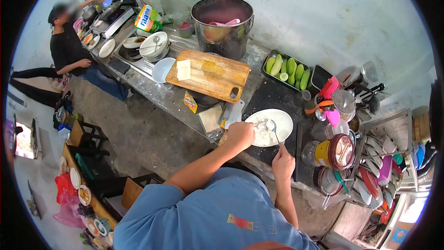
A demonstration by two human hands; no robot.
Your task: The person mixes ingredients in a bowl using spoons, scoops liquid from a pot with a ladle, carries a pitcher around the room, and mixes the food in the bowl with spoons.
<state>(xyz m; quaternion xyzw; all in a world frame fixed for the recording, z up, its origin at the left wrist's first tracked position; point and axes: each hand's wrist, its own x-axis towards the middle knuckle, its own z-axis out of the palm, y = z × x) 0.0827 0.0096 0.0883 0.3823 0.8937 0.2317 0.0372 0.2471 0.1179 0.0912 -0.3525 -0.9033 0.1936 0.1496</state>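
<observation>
- My right hand (283,164) is grasping one spoon (276,134), its tip dipping into one white plate (284,122).
- My left hand (241,134) is curling at the plate's left rim; I cannot tell what those fingers are gripping.
- One plate is lying near the counter's (162,104) front edge, carrying white mushy food (264,137).
- One wooden board (215,76) is lying farther left, two pale slabs (183,71) resting near its left end.
- Toward the back edge, one metal bucket (204,41) is standing and one tray (281,81) is holding at least six cucumbers (291,67).
</observation>
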